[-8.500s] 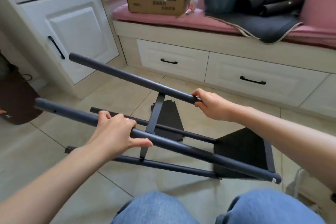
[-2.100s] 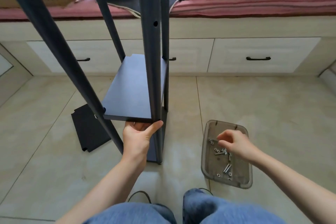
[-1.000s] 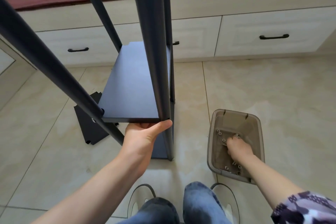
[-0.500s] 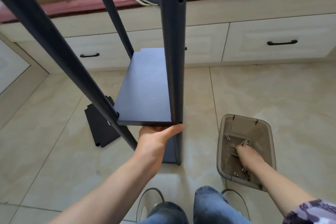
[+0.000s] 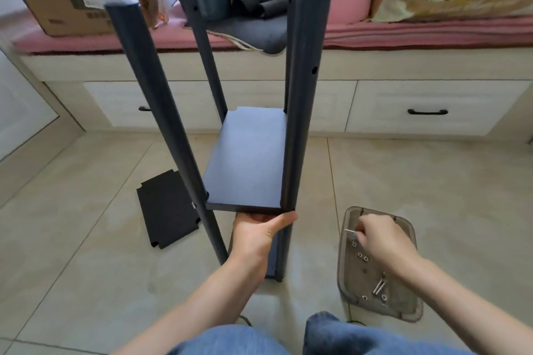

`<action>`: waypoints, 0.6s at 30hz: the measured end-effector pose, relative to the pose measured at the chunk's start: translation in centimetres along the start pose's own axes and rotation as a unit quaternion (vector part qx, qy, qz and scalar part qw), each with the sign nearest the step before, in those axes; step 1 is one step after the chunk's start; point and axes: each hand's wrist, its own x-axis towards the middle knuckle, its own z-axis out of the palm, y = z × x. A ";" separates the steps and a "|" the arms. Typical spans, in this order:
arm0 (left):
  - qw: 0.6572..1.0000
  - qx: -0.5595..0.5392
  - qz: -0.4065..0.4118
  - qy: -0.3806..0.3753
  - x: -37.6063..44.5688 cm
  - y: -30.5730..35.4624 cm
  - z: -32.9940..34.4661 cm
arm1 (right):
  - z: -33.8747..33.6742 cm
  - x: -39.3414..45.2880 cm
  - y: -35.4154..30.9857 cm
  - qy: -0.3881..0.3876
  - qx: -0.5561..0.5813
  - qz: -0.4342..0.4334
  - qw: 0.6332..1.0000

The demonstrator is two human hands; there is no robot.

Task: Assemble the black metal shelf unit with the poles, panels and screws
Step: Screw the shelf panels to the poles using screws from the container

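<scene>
- Left hand [image 5: 256, 232] props the middle shelf panel [image 5: 245, 161] from beneath, thumb against the near right pole [image 5: 300, 112], fingers hidden under it.
- Shelf frame stands upright on the floor; metal looks stiff but likely wobbly until screwed, best steadied low on a pole.
- Spare panel [image 5: 165, 209] lies flat, left.
- Tray [image 5: 403, 307] sits near right.
- Right hand [image 5: 377, 241] pinches a small silver piece, probably one of the screws [image 5: 378, 287], tiny and easily dropped.
</scene>
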 end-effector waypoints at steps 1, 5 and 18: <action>1.000 -0.006 0.004 0.005 -0.1 -0.1 -0.1 | -1.2 -0.8 -0.9 0.022 0.034 -0.010 0.999; 1.000 -0.011 0.009 0.009 -0.4 0.1 0.1 | -5.7 -4.4 -5.5 0.028 0.307 -0.002 0.951; 1.000 -0.018 0.012 -0.021 -0.7 0.2 -0.8 | -7.0 -7.3 -10.3 -0.090 0.432 0.048 0.896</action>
